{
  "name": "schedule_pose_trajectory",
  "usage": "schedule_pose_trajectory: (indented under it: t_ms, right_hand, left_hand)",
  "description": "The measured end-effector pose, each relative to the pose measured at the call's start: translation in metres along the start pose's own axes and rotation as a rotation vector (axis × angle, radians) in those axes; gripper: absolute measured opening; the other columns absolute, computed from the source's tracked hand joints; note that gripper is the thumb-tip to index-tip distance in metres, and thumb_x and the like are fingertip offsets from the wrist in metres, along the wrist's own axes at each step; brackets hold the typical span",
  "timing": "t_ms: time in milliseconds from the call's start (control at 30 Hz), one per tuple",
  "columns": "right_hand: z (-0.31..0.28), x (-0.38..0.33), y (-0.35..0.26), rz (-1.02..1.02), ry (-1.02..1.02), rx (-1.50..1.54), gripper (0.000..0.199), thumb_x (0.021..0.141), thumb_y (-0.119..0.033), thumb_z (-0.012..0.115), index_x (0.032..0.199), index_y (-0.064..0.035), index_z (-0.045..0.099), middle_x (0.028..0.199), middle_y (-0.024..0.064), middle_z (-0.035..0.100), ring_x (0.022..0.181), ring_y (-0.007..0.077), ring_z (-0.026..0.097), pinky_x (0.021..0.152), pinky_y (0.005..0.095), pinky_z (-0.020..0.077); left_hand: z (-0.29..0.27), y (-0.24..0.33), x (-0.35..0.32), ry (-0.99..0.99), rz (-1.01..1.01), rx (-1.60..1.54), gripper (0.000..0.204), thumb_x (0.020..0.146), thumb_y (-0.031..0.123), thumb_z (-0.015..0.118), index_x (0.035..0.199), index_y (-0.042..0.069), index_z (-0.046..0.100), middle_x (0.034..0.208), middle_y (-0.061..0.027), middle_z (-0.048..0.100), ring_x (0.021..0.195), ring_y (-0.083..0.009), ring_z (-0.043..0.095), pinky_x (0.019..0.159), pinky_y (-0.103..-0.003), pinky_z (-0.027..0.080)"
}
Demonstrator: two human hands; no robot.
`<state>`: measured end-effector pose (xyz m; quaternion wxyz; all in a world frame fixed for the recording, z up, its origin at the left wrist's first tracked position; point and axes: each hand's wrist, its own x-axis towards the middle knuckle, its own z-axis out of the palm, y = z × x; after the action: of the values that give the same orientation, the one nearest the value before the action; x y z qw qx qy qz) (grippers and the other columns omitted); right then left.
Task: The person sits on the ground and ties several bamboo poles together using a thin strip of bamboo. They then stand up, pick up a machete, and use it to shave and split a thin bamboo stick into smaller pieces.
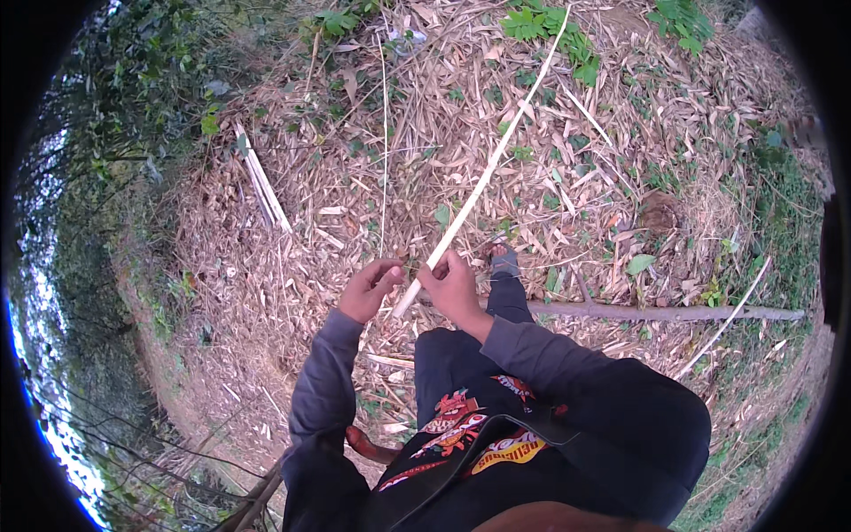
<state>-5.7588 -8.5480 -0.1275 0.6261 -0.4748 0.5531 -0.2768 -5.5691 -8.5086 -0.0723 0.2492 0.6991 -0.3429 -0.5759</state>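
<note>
My right hand (pixel 454 288) is closed round a long, pale strip of split wood or bamboo (pixel 496 155), close to its near end. From there the strip slants up and away to the far right. Just left of that near end is my left hand (pixel 372 291), its fingers curled and its thumb bent in toward them. A thin pale strand (pixel 385 133) runs from the far side down to near the left fingertips; I cannot tell whether they hold it. Whatever sits inside the left fingers is too small or hidden to make out.
Dry leaves and chips cover the ground. Split pale pieces (pixel 261 182) lie at left. A branch (pixel 674 312) stretches right from beside my foot (pixel 499 251), crossed by another pale strip (pixel 729 315). Bushes (pixel 106 177) stand at the left; a reddish-brown rounded thing (pixel 368 446) shows beside my lap.
</note>
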Motion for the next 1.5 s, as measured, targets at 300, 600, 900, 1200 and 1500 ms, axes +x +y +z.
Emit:
schedule_pose_trajectory:
  t_ms: [300, 600, 900, 1200, 1500]
  right_hand:
    - [0.084, -0.063, -0.011, -0.509, -0.178, -0.376, 0.026, 0.081, -0.025, 0.072, 0.081, -0.0009, 0.063, 0.071, 0.0193, 0.066, 0.066, 0.0398, 0.067, 0.060, 0.0484, 0.0518]
    - [0.064, -0.119, -0.016, -0.497, -0.332, -0.221, 0.047, 0.075, -0.015, 0.077, 0.108, -0.0014, 0.048, 0.081, 0.0170, 0.062, 0.076, 0.0379, 0.065, 0.068, 0.0508, 0.0507]
    - [0.021, -0.178, -0.077, -0.872, -0.825, -0.181, 0.016, 0.087, -0.015, 0.067, 0.097, -0.0090, 0.056, 0.089, 0.0079, 0.058, 0.084, 0.0245, 0.062, 0.075, 0.0388, 0.0501]
    - [0.042, -0.236, -0.062, -2.041, -0.954, -0.523, 0.019, 0.079, -0.027, 0.063, 0.091, -0.0146, 0.072, 0.125, 0.0058, 0.057, 0.134, 0.0290, 0.043, 0.113, 0.0474, 0.0330]
    - [0.049, -0.259, -0.061, -2.339, -1.328, -0.898, 0.018, 0.068, -0.022, 0.068, 0.069, -0.0052, 0.074, 0.065, 0.0073, 0.069, 0.062, 0.0259, 0.067, 0.053, 0.0462, 0.0506]
  left_hand:
    - [-0.002, 0.064, -0.071, 0.086, -0.218, 0.824, 0.072, 0.097, 0.066, 0.046, 0.105, -0.001, 0.072, 0.099, -0.0202, 0.072, 0.098, -0.0345, 0.068, 0.086, -0.041, 0.053]
    - [0.034, -0.047, -0.110, 0.256, -0.237, 0.344, 0.093, 0.098, 0.075, 0.026, 0.109, -0.006, 0.070, 0.100, -0.0268, 0.070, 0.095, -0.0340, 0.069, 0.089, -0.037, 0.051]
    - [-0.003, -0.034, -0.144, 0.002, -0.342, -0.346, 0.051, 0.108, 0.042, 0.029, 0.110, 0.003, 0.063, 0.069, 0.0011, 0.052, 0.047, -0.0062, 0.040, 0.037, -0.020, 0.031]
    - [-0.032, -0.047, -0.170, 0.010, -0.282, -0.329, 0.047, 0.107, 0.035, 0.030, 0.119, 0.000, 0.059, 0.068, -0.0004, 0.053, 0.046, -0.0058, 0.039, 0.037, -0.021, 0.028]
    - [-0.006, -0.080, -0.217, 0.224, -0.268, -0.108, 0.036, 0.104, 0.037, 0.042, 0.098, 0.009, 0.062, 0.066, 0.0024, 0.055, 0.045, -0.0063, 0.040, 0.039, -0.024, 0.029]
